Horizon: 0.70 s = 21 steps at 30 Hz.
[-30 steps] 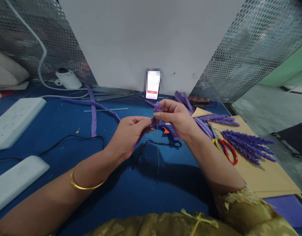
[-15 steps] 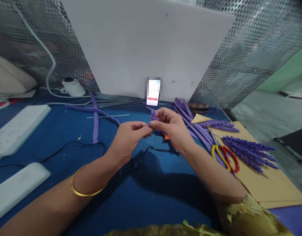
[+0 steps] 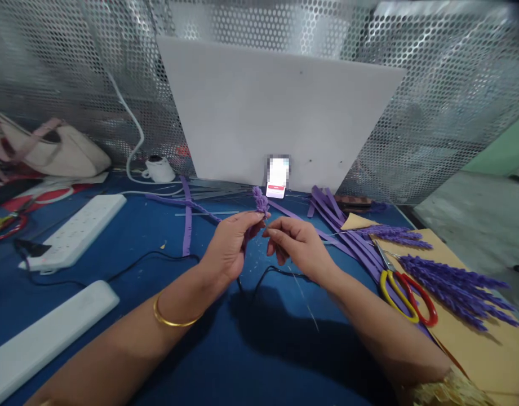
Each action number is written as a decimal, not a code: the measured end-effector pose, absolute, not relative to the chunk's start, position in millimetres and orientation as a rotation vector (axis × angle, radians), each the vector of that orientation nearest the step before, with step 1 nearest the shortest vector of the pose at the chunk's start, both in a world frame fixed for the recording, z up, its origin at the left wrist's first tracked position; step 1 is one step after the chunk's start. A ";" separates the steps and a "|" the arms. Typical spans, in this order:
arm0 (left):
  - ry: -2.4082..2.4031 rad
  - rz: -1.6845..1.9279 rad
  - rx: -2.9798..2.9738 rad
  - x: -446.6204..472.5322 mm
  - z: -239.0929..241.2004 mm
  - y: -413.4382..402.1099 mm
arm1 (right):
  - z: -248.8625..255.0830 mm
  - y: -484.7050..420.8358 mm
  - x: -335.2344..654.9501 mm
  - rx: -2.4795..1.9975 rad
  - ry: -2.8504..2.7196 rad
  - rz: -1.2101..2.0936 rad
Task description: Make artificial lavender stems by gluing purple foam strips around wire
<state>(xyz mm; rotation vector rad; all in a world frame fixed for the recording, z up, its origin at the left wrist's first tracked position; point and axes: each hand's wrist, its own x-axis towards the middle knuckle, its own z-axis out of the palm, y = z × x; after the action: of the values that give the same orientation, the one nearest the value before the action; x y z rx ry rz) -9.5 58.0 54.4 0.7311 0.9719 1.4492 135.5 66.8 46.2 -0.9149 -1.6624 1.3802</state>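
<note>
My left hand (image 3: 231, 245) is closed around a small purple flower spike (image 3: 260, 201) that stands up above its fingertips. Close beside it, my right hand (image 3: 299, 248) pinches a thin wire (image 3: 306, 301) that trails down and to the right over the blue table (image 3: 225, 349). The two hands nearly touch above a black cable (image 3: 267, 273). A gold bangle (image 3: 172, 318) circles my left wrist.
Yellow and red scissors (image 3: 407, 290) and finished purple spikes (image 3: 457, 287) lie on brown paper (image 3: 483, 344) at the right, beside purple foam strips (image 3: 347, 234). White power strips (image 3: 75, 231) and a bag (image 3: 52, 152) sit at the left. A white board (image 3: 280, 124) and phone (image 3: 278, 176) stand behind.
The camera has tilted up, showing more of the mesh wall. My right hand has slid from the spike's top down to the wire, while my left hand keeps the spike raised.
</note>
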 end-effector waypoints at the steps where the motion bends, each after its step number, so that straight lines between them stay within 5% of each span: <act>1: 0.980 1.437 0.741 -9.5 54.1 57.9 | 45.5 66.6 135.2 -0.923 -1.665 1.336; 21: 1.002 1.276 0.880 -23.0 61.8 59.4 | 48.0 69.2 146.7 -0.988 -2.001 0.821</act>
<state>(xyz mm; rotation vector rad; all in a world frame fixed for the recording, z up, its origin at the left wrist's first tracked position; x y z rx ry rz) -23.0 59.4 61.8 0.8801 1.0019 1.2763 146.7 69.2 48.0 -0.9881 -2.0007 0.8208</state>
